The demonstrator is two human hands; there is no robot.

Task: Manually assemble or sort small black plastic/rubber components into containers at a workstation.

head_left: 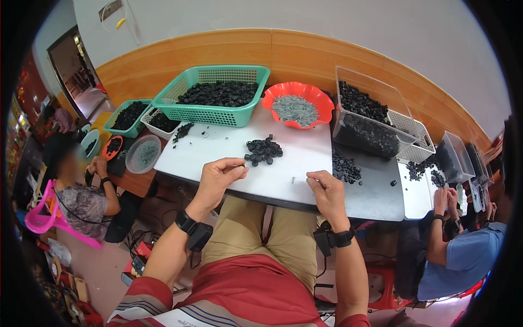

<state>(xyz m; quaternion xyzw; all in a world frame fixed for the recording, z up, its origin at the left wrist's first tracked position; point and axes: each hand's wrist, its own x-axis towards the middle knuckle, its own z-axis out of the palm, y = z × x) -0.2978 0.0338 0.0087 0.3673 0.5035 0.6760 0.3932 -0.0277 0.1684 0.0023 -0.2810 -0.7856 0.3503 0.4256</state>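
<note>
My left hand is over the front of the white table board, thumb and forefinger pinched together. A dark speck shows at its fingertips, too small to name. Just beyond it lies a loose pile of small black round plastic parts. My right hand is closed in a pinch near the board's right front edge; what it holds, if anything, I cannot make out. Between the hands a tiny grey pin-like piece rests on the board. Behind the pile stands a red scalloped bowl of thin, shiny metal pieces.
A green basket of black parts stands at the back left. To the right is a clear bin of more black parts, with loose ones before it. One person sits at left, another works at right.
</note>
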